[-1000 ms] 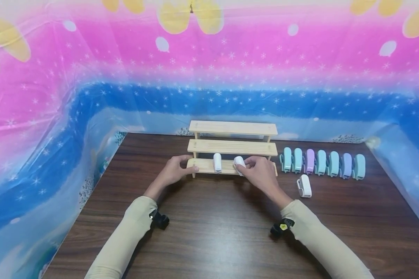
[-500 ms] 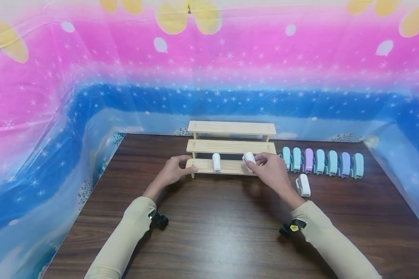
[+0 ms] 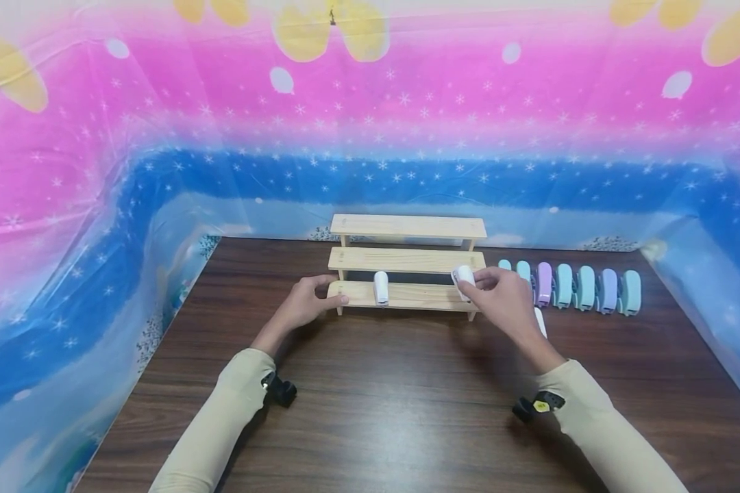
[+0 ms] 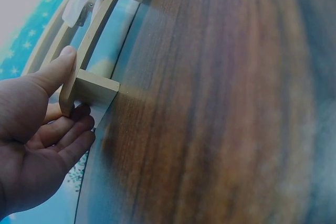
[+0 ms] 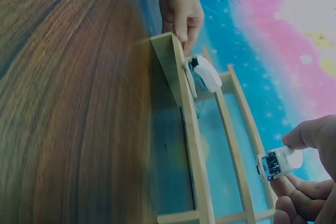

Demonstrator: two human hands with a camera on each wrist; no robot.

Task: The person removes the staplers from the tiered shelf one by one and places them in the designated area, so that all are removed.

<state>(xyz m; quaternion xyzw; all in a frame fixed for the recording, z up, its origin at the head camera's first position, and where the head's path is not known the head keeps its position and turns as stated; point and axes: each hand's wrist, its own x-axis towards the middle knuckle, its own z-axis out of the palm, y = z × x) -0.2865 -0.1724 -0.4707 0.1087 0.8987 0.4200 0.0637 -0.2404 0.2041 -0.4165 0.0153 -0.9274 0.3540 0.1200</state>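
In the head view my left hand point(image 3: 310, 302) grips the left end of the lowest shelf of a wooden three-tier rack point(image 3: 419, 294), thumb on top and fingers beneath. Between the thumb and fingers of my right hand point(image 3: 504, 301) is a small white stapler point(image 3: 462, 276), held at the right end of that lowest shelf. The right wrist view shows the dark, slotted end of this stapler point(image 5: 278, 163). A second white stapler point(image 3: 381, 288) stands on the shelf, left of its middle.
Right of the rack, mint, pink-purple and lilac staplers point(image 3: 586, 287) stand in a row on the dark wooden table point(image 3: 370, 404). My right hand and wrist partly hide another white stapler point(image 3: 540, 323). A patterned cloth point(image 3: 407, 171) hangs behind the table.
My right hand has carried the white stapler rightward along the lowest shelf to its right end. My left hand keeps its grip on the left end.
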